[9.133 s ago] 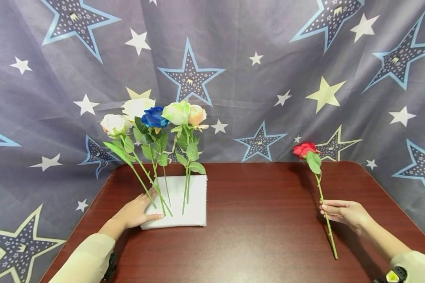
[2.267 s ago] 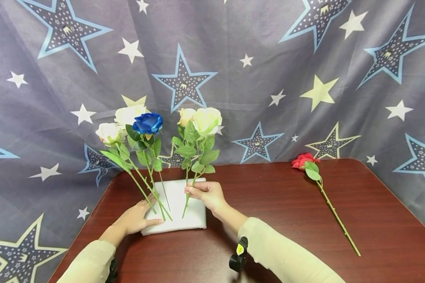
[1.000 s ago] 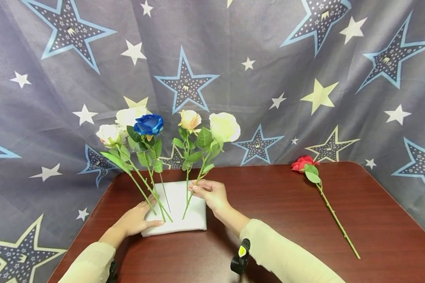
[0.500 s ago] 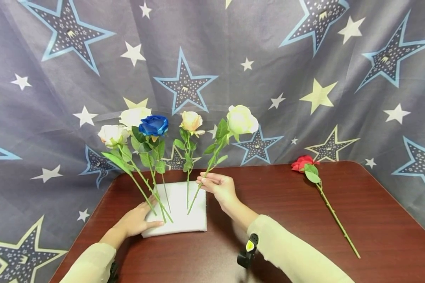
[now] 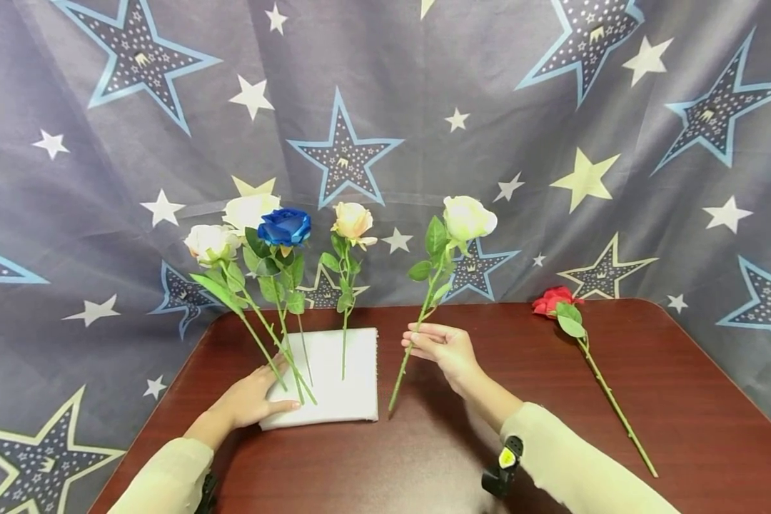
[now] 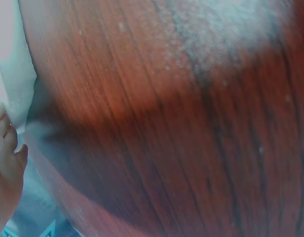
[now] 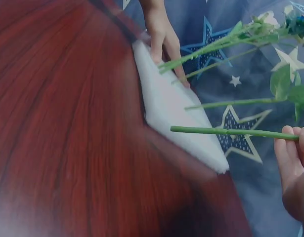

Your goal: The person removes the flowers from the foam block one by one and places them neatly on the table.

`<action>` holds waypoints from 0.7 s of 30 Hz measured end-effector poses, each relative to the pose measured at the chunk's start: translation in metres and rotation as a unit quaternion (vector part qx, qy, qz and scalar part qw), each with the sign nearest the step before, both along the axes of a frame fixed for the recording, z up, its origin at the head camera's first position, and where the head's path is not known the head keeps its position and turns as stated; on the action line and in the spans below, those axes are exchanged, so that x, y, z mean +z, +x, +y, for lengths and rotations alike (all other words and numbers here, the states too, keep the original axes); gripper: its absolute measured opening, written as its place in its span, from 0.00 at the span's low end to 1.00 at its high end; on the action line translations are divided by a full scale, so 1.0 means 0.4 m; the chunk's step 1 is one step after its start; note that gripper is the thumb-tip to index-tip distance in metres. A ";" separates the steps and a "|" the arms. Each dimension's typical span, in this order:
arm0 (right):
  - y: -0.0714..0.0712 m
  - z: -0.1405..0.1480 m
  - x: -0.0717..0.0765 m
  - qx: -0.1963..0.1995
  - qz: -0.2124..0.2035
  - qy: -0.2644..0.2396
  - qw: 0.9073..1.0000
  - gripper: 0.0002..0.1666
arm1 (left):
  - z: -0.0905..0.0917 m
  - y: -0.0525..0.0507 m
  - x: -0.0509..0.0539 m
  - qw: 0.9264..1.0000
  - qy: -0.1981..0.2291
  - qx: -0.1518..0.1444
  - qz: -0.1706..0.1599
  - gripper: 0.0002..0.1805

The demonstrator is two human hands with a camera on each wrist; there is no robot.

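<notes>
My right hand (image 5: 446, 351) pinches the stem of a pale greenish-white rose (image 5: 467, 218), just right of a white foam block (image 5: 353, 407). In the right wrist view the cut end of that stem (image 7: 201, 130) is free, apart from the block. My left hand (image 5: 250, 400) rests on the block's left side with its fingers spread. Standing in the block are a peach rose (image 5: 352, 220), a blue rose (image 5: 285, 227) and two white roses (image 5: 212, 244), their stems leaning left on that side. The left wrist view catches only part of the left hand (image 6: 8, 158).
A red rose (image 5: 555, 301) lies on the right part of the brown wooden table (image 5: 488, 400), stem toward the front. Behind the table hangs a grey curtain (image 5: 424, 164) printed with stars.
Earlier the greenish-white rose stood in the block beside the peach one. My right hand has drawn it out and moved right. Earlier still that hand held the red rose, now lying down.
</notes>
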State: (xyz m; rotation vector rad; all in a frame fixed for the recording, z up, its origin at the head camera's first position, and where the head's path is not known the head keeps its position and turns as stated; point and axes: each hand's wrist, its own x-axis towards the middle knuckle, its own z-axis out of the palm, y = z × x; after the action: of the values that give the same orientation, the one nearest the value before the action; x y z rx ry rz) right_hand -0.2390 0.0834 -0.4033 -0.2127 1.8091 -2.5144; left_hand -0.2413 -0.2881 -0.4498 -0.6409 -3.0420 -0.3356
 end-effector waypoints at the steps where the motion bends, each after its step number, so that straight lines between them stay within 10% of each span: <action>1: 0.001 0.011 -0.003 -0.001 -0.002 0.004 1.000 0.23 | 0.000 0.001 0.000 1.000 0.001 0.000 0.001 0.51; 21: 0.037 0.143 -0.028 0.007 -0.048 0.070 0.996 0.27 | 0.003 0.001 0.002 1.000 -0.001 -0.010 0.004 0.52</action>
State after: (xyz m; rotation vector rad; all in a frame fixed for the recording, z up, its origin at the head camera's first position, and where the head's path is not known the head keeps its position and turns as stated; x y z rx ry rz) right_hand -0.2242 0.1405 -0.4145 -0.0976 1.9295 -2.3322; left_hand -0.2408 -0.2867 -0.4491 -0.6729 -3.0304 -0.3287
